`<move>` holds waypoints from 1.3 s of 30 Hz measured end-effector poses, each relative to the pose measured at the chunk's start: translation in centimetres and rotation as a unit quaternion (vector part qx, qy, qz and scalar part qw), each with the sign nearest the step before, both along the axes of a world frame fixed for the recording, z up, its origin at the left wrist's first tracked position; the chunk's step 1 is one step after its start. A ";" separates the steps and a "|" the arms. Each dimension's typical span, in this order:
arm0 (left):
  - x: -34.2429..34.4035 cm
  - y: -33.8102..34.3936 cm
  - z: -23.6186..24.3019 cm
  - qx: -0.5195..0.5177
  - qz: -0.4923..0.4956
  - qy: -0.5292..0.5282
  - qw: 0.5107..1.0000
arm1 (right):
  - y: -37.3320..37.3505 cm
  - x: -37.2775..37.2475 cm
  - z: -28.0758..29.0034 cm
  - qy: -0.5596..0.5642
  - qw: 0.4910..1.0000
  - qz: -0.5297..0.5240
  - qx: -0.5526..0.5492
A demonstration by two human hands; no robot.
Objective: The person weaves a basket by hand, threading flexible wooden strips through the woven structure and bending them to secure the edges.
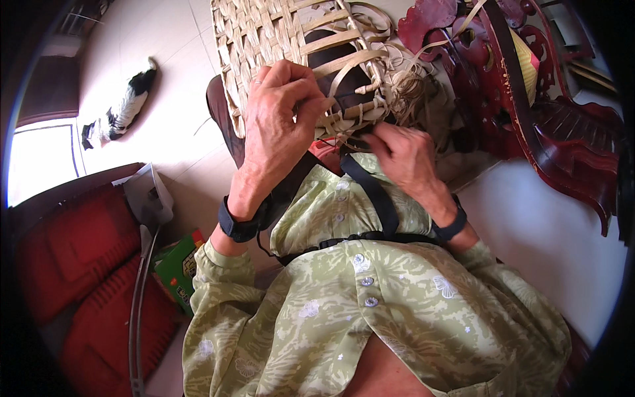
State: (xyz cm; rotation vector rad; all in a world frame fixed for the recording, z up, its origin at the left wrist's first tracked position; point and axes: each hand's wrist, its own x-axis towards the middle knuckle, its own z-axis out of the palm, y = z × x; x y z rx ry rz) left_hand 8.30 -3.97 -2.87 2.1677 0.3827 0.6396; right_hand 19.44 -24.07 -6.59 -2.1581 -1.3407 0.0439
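A woven piece of flat straw-coloured strips (254, 40) on a rod frame rises over my lap at the top centre. Its left side is closely woven, while single strips cross a dark gap on its right. My left hand (284, 109) is up against its near part, fingers curled into a pinch; what they hold, if anything, is hidden. By the lower right corner of the frame, my right hand (407, 155) has its fingers bent inward, slightly blurred, with their tips out of clear sight. A bundle of loose strips (409, 89) hangs beside that corner.
Carved dark-red wooden furniture (522, 126) stands at the right. Red seat cushions (79, 245) and a green box (175, 271) are at the lower left. On the pale tiled floor (178, 73) lies a black-and-white cat (122, 109). Black straps cross my patterned green shirt.
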 end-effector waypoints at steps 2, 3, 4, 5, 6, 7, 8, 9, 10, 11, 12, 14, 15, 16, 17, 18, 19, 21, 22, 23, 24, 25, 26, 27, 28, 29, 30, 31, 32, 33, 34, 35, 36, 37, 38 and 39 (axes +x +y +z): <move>0.2 0.0 -0.1 0.026 0.002 -0.012 1.000 | -3.7 1.6 -0.9 0.052 0.996 -0.038 -0.059; 0.1 0.1 -0.2 0.036 -0.001 -0.014 0.999 | -4.6 1.8 -0.9 0.096 0.989 -0.063 -0.094; 0.2 0.0 -0.2 0.035 0.001 -0.014 0.999 | -4.6 1.5 -1.0 0.106 0.992 -0.065 -0.029; 0.4 -0.1 0.0 0.036 0.002 -0.011 0.999 | -3.7 0.9 -0.3 0.137 0.989 -0.063 -0.001; 0.4 -0.2 0.1 0.037 0.004 -0.008 0.999 | -2.2 0.1 0.5 0.167 0.984 -0.061 0.027; 0.4 -0.1 0.1 0.029 0.000 -0.009 1.000 | -0.5 -0.4 1.2 0.191 0.978 -0.059 0.057; 0.4 -0.1 0.1 0.022 -0.005 -0.008 1.000 | 0.7 -0.8 1.2 0.148 0.987 -0.050 0.041; 0.4 0.0 0.0 0.015 -0.011 -0.007 1.000 | 2.1 -1.2 1.5 0.074 0.996 -0.056 -0.011; 0.3 0.0 -0.1 0.010 -0.009 -0.007 1.000 | 3.3 -1.7 1.5 0.052 0.998 -0.043 0.001; 0.4 0.1 -0.2 0.006 -0.009 -0.008 1.000 | 4.1 -2.0 1.5 0.029 0.999 -0.031 0.012; 0.4 0.2 -0.2 0.001 -0.009 -0.009 1.000 | 4.5 -2.3 1.5 -0.006 0.999 -0.038 0.002; 0.4 0.2 -0.2 0.000 -0.003 0.000 1.000 | 3.2 -1.7 0.5 0.006 0.999 -0.026 0.019; 0.3 0.2 -0.1 0.001 0.000 0.005 1.000 | 2.1 -1.2 -0.2 0.011 0.999 -0.020 0.029; 0.3 0.0 0.2 0.009 -0.002 0.007 1.000 | -0.2 -0.4 -0.5 0.012 0.999 -0.049 -0.016; 0.1 0.0 0.2 0.011 0.002 0.002 1.000 | -2.6 0.5 -1.8 0.032 0.988 -0.128 -0.080; 0.0 0.1 0.1 0.008 0.003 -0.002 1.000 | -5.6 2.3 -3.0 -0.009 0.959 -0.197 -0.205; -0.1 0.2 0.0 0.008 0.001 -0.004 1.000 | -9.2 4.4 -4.8 -0.031 0.926 -0.233 -0.294; -0.1 0.1 0.1 0.012 -0.007 -0.005 1.000 | -16.5 9.3 -8.9 0.009 0.819 -0.309 -0.484; 0.2 0.2 0.1 0.018 -0.018 -0.006 1.000 | -21.3 10.8 -11.9 0.019 0.803 -0.331 -0.495; 0.5 0.2 0.1 0.025 -0.023 -0.008 0.999 | -24.6 12.3 -13.8 0.034 0.763 -0.345 -0.545; 0.7 0.2 0.1 0.028 -0.021 -0.011 0.999 | -24.1 12.7 -13.6 0.010 0.780 -0.345 -0.521; 0.6 0.2 0.2 0.027 -0.018 -0.010 0.999 | -23.4 12.6 -12.8 -0.012 0.795 -0.342 -0.501; 0.1 0.1 0.2 0.026 -0.012 -0.003 1.000 | -20.0 12.2 -10.2 0.001 0.827 -0.311 -0.469; -0.2 0.1 0.1 0.020 -0.005 -0.002 1.000 | -15.2 11.5 -6.6 0.011 0.856 -0.283 -0.432; -0.1 0.1 0.1 0.016 -0.006 -0.005 1.000 | -11.5 9.7 -3.9 0.017 0.922 -0.252 -0.294; 0.0 0.1 0.1 0.009 -0.009 -0.005 1.000 | -7.9 7.6 -1.7 0.024 0.964 -0.217 -0.152; 0.1 0.0 0.3 0.002 -0.002 0.002 1.000 | -4.7 5.3 0.1 0.038 0.977 -0.188 -0.096; 0.2 -0.1 0.2 0.003 -0.001 0.002 1.000 | -2.1 3.1 1.1 0.052 0.985 -0.160 -0.037; 0.3 -0.1 0.1 0.003 0.002 0.001 1.000 | -0.4 1.4 1.5 0.027 0.992 -0.111 -0.051; 0.3 0.0 -0.1 -0.004 0.006 -0.001 1.000 | 1.1 0.1 1.9 -0.002 0.996 -0.060 -0.070; 0.3 0.1 -0.1 -0.005 0.004 -0.002 1.000 | 2.2 -1.0 1.8 -0.022 0.998 -0.042 -0.043; 0.3 0.1 -0.1 -0.007 0.003 -0.002 1.000 | 3.0 -1.7 1.4 -0.042 0.999 -0.025 -0.019; 0.4 0.1 0.0 -0.010 0.001 -0.001 1.000 | 3.3 -2.1 1.0 -0.041 0.999 -0.016 -0.002; 0.3 0.2 0.0 -0.010 -0.001 0.000 1.000 | 3.0 -2.1 1.2 -0.002 1.000 0.024 0.012; 0.3 0.2 0.0 -0.006 0.001 0.002 1.000 | 2.2 -1.9 1.7 0.034 0.997 0.068 0.027; 0.1 0.2 -0.1 -0.001 0.001 0.005 1.000 | 1.3 -1.7 2.3 0.070 0.991 0.110 0.043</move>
